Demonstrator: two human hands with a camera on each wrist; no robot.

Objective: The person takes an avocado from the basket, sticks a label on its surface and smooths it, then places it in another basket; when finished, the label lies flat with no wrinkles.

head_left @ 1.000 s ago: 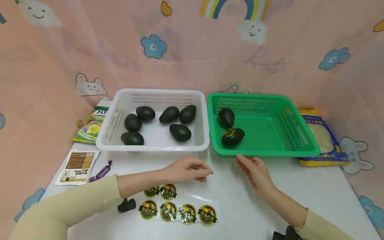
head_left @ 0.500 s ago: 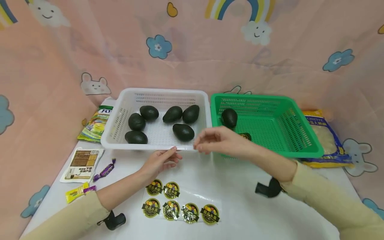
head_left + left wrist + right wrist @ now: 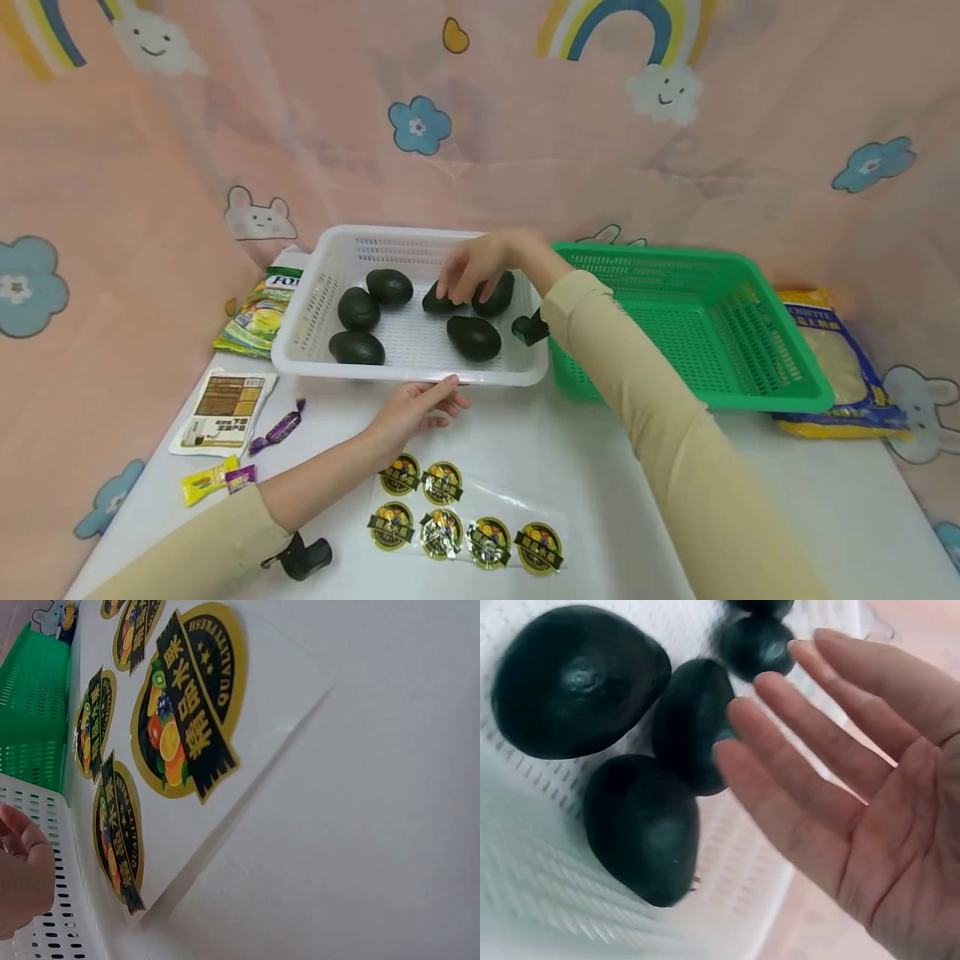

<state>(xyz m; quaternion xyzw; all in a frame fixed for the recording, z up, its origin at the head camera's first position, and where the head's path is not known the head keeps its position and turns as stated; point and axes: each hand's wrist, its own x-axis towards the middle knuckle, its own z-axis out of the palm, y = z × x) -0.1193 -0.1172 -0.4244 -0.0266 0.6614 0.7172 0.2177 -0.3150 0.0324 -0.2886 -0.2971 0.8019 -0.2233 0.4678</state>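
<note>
A white basket holds several dark green avocados, among them one near the front. My right hand hangs over the basket's right half, above two avocados at the back. In the right wrist view the fingers of the hand are spread and nearly straight, with nothing between them; an avocado lies close by the fingertips. My left hand is at the basket's front rim, its thumb touching the rim and its fingers loosely bent in front. The left wrist view catches part of this hand beside the basket wall.
A green basket stands right of the white one; the right sleeve hides part of it. A clear sheet with round fruit stickers lies in front. Food bags flank both baskets. Small candies and a white packet lie at left.
My right hand has crossed leftward from the green basket's front to over the white basket's avocados. My left hand has moved left and up to the white basket's front rim.
</note>
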